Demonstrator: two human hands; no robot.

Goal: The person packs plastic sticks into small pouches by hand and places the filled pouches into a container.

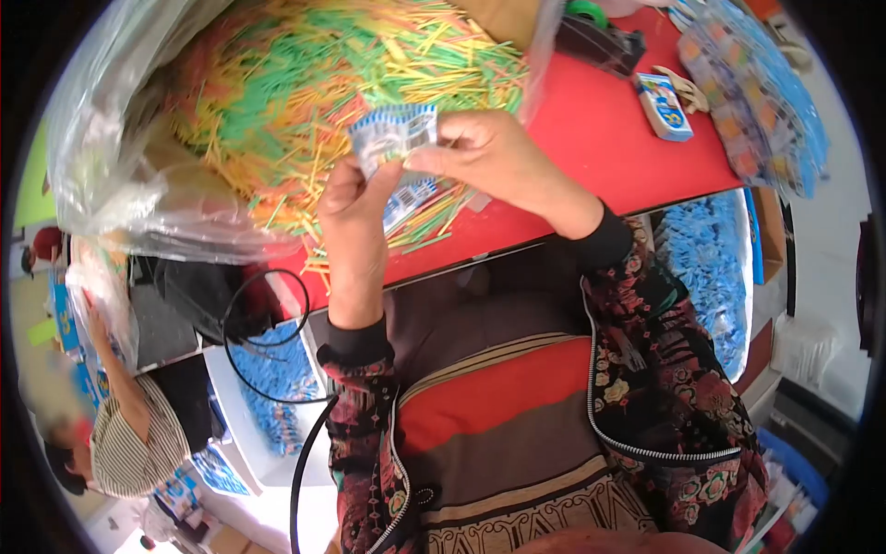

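Observation:
A small clear packet with blue-striped edges is held between my two hands, above a heap of thin coloured sticks. My left hand pinches its lower left part between thumb and fingers. From the right, my right hand grips the packet's right side, its thumb near the left thumb. Just below them, another blue-striped packet lies by some loose sticks on the red table.
Clear plastic surrounds the heap. Right of it are a black tape dispenser, a small box and a bag of packets. Bins of blue packets stand below the table edge. A black cable hangs left; another person is beyond.

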